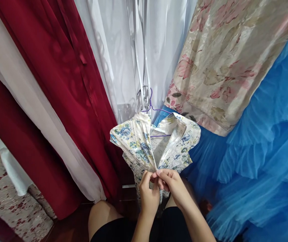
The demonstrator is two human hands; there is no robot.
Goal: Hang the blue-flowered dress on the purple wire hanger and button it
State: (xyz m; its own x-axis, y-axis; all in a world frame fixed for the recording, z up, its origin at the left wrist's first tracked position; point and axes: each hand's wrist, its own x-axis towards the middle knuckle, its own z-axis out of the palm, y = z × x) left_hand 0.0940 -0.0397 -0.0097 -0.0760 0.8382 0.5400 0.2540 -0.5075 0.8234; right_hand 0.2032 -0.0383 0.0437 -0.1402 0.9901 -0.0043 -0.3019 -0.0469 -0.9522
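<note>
A white floral dress with blue and yellow-green flowers hangs in front of me on a purple hanger. Its opening runs down in a V to the spot where both hands meet. My left hand is closed in a pinch on the fabric at the bottom of the V. Right beside it, fingertips touching, my right hand pinches the other edge of the same opening. Whether a zip or a button lies between the fingers is hidden. The dress's lower part falls behind my hands and between my knees.
Dark red cloth and pale cloth hang at the left. White fabric with straps hangs behind the hanger. On the right are a beige floral garment and blue tulle. A patterned garment is at lower left.
</note>
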